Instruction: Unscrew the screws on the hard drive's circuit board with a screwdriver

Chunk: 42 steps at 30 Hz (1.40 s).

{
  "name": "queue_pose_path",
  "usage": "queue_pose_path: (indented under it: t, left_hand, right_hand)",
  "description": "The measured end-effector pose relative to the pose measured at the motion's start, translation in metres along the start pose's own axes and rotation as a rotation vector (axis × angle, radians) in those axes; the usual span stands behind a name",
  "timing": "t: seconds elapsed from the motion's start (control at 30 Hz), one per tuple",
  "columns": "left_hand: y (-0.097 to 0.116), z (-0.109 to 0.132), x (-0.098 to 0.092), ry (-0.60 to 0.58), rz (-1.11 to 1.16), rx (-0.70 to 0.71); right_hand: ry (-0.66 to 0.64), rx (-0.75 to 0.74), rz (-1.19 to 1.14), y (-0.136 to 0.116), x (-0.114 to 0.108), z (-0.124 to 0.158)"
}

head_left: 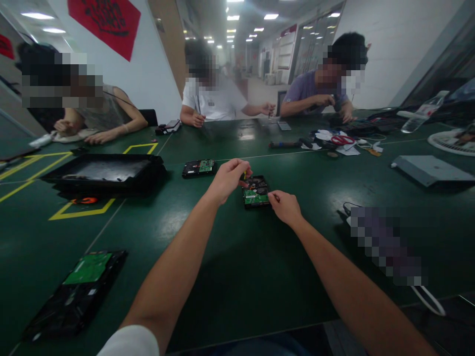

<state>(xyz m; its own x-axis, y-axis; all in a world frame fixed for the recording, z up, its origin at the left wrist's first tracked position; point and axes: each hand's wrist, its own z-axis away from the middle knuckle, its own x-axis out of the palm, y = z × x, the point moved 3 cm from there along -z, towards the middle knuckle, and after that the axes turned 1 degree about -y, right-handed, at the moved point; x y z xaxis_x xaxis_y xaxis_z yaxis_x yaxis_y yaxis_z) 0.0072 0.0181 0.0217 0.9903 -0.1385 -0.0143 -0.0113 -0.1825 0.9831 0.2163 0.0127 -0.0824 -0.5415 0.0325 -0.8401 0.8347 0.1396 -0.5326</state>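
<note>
A hard drive (256, 199) lies on the green table in front of me, its green circuit board facing up. Over its far left part, my left hand (230, 180) is closed in a pinch around a thin yellow object (245, 174), mostly hidden by the fingers; its kind cannot be made out. My right hand (285, 205) grips the drive's right edge near the board, thumb and fingers pressed together. Just beyond my left hand rests a second hard drive (199, 168), board up. A larger-looking third drive (77, 291) lies at the near left.
A black tray (107, 170) stands at left over yellow tape markings. To the right are a grey metal box (432, 170), a blurred-out object with a white strap (428, 299), and a water bottle (425, 112). Red-handled scissors (342, 140) lie among scraps. Three people sit across the table.
</note>
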Motion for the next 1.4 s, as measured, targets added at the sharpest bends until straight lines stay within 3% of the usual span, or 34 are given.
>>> queue_pose_path:
  t: [0.27, 0.43, 0.7, 1.03, 1.4]
  left_hand:
    - [-0.001, 0.0, -0.004, -0.021, -0.216, 0.042]
    - [0.003, 0.005, -0.002, -0.078, -0.081, -0.051]
    - [-0.013, -0.001, -0.003, -0.072, 0.194, -0.189]
    - [-0.009, 0.001, -0.003, -0.151, 0.108, -0.159]
    - [-0.008, 0.001, -0.002, -0.141, 0.118, -0.168]
  right_hand:
    - [0.009, -0.022, -0.014, 0.004, 0.004, -0.002]
    - [0.006, -0.01, -0.013, 0.002, 0.002, 0.0]
    - [-0.005, -0.006, 0.012, 0.0, 0.0, -0.001]
    - [0.001, -0.028, -0.001, -0.001, 0.0, 0.0]
    - [-0.006, -0.013, -0.008, -0.003, -0.002, 0.001]
